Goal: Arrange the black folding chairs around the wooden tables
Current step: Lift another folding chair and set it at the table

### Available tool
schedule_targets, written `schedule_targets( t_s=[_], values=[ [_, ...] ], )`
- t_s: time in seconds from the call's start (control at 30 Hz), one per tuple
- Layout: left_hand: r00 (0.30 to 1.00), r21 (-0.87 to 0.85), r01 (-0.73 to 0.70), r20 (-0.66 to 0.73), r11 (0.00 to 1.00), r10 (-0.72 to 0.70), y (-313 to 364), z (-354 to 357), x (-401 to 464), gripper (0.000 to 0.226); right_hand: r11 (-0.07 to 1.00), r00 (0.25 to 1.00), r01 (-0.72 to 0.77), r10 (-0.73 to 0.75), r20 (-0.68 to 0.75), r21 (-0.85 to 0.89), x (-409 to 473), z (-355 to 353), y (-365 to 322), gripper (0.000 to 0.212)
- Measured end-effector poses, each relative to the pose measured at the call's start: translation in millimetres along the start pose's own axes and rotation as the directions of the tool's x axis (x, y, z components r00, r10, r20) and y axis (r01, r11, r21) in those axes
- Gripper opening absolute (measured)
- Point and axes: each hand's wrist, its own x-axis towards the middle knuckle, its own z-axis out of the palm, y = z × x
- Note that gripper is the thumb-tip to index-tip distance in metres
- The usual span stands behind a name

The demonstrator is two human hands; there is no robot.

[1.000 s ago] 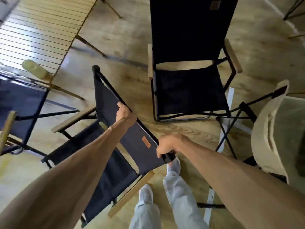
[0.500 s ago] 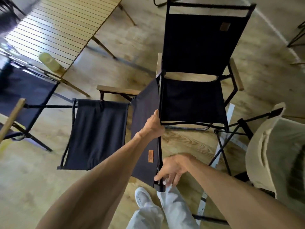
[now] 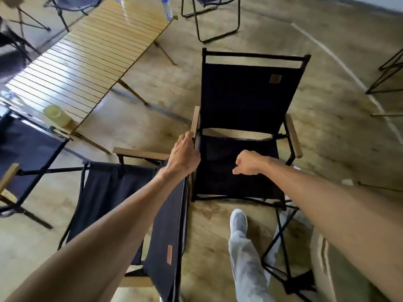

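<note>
The black folding chair (image 3: 113, 203) stands just left of me, its seat facing the slatted wooden table (image 3: 91, 62) and its backrest (image 3: 168, 236) edge-on along my left arm. My left hand (image 3: 185, 153) grips the far top corner of that backrest. My right hand (image 3: 248, 162) hangs in the air with loosely curled fingers and holds nothing, above the seat of a second black chair (image 3: 246, 99). That second chair stands straight ahead, facing me, with wooden armrests.
A third black chair (image 3: 28, 153) stands at the left by the table's near end, and another (image 3: 213, 16) beyond the far end. A yellow-green bottle (image 3: 56, 114) and a water bottle (image 3: 166, 9) stand on the table. A folded black frame (image 3: 281, 247) is by my right leg (image 3: 246, 247).
The near chair has swung round from a tilted position and now stands with its seat toward the table. My right hand let go of the backrest bar and lifted over the second chair.
</note>
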Motion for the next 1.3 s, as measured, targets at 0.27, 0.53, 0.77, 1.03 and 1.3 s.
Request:
schedule_targets(
  t_s=[0.27,0.53,0.77,1.03,1.3],
  values=[
    [0.986,0.028,0.159,0.055,0.987,-0.161,59.3,41.1,106.9,0.054,0.999,0.996,0.041,-0.038,-0.082,0.025,95.4,-105.0,68.5,0.041],
    [0.950,0.374,0.189,0.165,0.908,-0.266,33.1,110.2,193.3,0.062,0.987,0.983,-0.158,0.155,-0.103,-0.020,179.0,-102.0,164.9,0.025],
    [0.941,0.800,0.025,0.183,0.599,-0.284,-8.5,154.0,271.8,0.068,0.890,0.839,-0.451,0.447,-0.310,0.065,246.1,-69.1,224.6,0.065],
    [0.877,0.734,0.286,0.058,0.616,-0.476,-50.1,185.3,314.7,0.080,0.643,0.648,-0.582,0.737,-0.195,0.498,302.0,-55.9,250.8,0.081],
    [0.754,0.334,0.618,0.003,0.711,-0.657,-83.6,189.2,348.4,0.049,0.354,0.585,-0.504,0.811,0.009,0.788,328.7,-61.4,282.5,0.047]
  ],
)
